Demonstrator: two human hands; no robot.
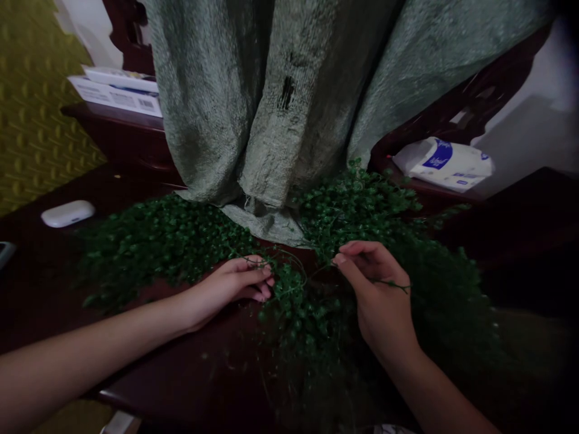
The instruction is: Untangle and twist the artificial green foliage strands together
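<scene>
On the counter [181,374], the sack [289,138] has greenery [181,235] heaped to its left, right and front, and before it the left hand [226,284] curls its fingers nearly closed, grip unclear, while the right hand [382,301] pinches a stem [322,269] between its fingers.

Greenery, dark green, small-leaved, in three masses on the tabletop [190,374]. Left heap [158,241]: low, spread sideways, densely leaved. Right heap [362,202]: larger, piled higher at the back, trailing toward the near right, where its edge fades into shadow. Small bunch [294,289]: between the two, looser, with thin bare strands curving above it; lower end too dark to trace. One thin stem [320,269] runs from near this bunch to the right hand [380,289], pinched at the fingertips, slightly bowed.
</scene>
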